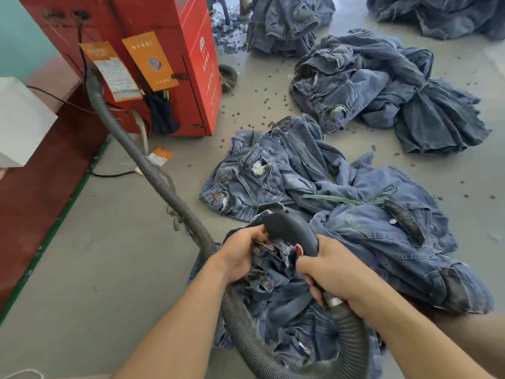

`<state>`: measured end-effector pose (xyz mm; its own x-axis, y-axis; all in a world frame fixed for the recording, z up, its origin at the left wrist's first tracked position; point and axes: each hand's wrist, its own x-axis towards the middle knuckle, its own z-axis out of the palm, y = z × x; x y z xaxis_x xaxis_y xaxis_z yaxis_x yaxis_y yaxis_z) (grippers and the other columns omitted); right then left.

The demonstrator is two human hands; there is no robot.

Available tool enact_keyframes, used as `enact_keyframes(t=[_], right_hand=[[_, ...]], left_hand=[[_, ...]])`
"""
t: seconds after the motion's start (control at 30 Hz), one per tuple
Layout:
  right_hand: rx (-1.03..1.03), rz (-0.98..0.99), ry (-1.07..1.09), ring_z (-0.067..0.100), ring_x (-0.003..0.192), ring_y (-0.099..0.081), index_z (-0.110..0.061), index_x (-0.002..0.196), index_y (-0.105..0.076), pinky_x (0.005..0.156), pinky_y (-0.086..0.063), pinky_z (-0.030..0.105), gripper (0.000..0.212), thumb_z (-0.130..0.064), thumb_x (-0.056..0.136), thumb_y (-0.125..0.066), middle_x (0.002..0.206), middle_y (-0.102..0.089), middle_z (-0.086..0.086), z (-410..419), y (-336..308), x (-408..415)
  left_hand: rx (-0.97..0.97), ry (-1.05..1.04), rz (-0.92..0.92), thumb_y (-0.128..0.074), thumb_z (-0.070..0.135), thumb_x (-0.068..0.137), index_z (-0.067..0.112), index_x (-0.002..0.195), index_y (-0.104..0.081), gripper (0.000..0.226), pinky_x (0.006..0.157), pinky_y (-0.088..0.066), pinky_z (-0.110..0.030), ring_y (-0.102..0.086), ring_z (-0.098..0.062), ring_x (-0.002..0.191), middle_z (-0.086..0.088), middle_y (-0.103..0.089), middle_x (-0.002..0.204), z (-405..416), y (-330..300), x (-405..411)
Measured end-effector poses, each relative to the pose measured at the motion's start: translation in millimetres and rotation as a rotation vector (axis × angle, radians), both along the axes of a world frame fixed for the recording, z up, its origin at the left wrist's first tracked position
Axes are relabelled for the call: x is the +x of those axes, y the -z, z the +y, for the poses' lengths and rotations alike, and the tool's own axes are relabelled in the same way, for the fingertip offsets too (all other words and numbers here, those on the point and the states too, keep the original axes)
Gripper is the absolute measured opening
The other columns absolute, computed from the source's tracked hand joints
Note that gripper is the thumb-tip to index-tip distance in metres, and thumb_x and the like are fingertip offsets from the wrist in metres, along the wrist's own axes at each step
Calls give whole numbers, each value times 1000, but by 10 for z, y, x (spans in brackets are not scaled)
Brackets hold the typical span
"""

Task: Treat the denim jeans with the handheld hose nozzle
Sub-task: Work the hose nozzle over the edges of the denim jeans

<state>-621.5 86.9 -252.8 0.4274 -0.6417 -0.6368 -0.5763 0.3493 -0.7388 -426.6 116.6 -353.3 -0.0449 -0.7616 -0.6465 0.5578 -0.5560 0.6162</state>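
Hose [352,335]: nearest the camera, a grey ribbed tube looping across the lower frame from 5 o'clock, then running up toward 10 o'clock to the red machine [169,64].
Right hand [336,272]: fingers curled round the nozzle's handle, just above a metal collar where the hose joins.
Nozzle [289,228]: dark grey, curved, with a red button on its side; its mouth points toward 11 o'clock and meets the denim held by the other hand.
Left hand [240,255]: fingers curled, gripping a bunched fold of the jeans against the nozzle's mouth.
Jeans [276,291]: blue denim, crumpled between and below the 2 hands, lying on the floor.
Other denim: 1 heap [300,173] just beyond the hands at 12 o'clock, another [382,86] at 1 o'clock, more along the top edge.
Floor [109,255]: grey concrete, scattered with small dark scraps near the heaps.
Machine details: 2 orange tags [150,61] hang on its front; a dark pouch hangs below them.
White box [19,121]: at 9 o'clock, on a dark red ledge.
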Motion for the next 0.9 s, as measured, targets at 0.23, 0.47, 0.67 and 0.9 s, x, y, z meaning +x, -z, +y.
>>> enact_keyframes(t=[0.23,0.47,0.67,0.9], right_hand=[[-26,-128,362,23,41,-45,-19,69,-52,42,-43,31,28,-6,92,-58,59,-50,15,-116,-60,-288],[239,-53,257,23,42,-43,-8,92,-47,42,-39,29,16,2,90,-58,61,-50,14,207,167,-514],[301,-6,219,24,44,-43,-10,91,-46,46,-40,31,16,1,90,-58,64,-51,15,275,284,-475],[229,-79,212,23,43,-43,-12,94,-48,44,-40,30,16,0,91,-59,63,-51,13,44,169,-313]], left_hand=[[54,-329,4,-39,-11,83,8,151,-45,71,97,-50,-39,-59,-24,108,-16,-57,130,-77,68,375],[223,154,-566,-52,-29,83,4,142,-51,67,85,-57,-35,-63,-23,121,-8,-60,145,74,606,391],[370,715,-1041,-60,41,101,12,99,-74,31,79,-50,-30,-65,-16,91,3,-67,106,373,959,554],[256,350,-815,-32,53,109,1,120,-67,64,105,-48,-48,-65,-41,113,-25,-66,127,97,516,550]])
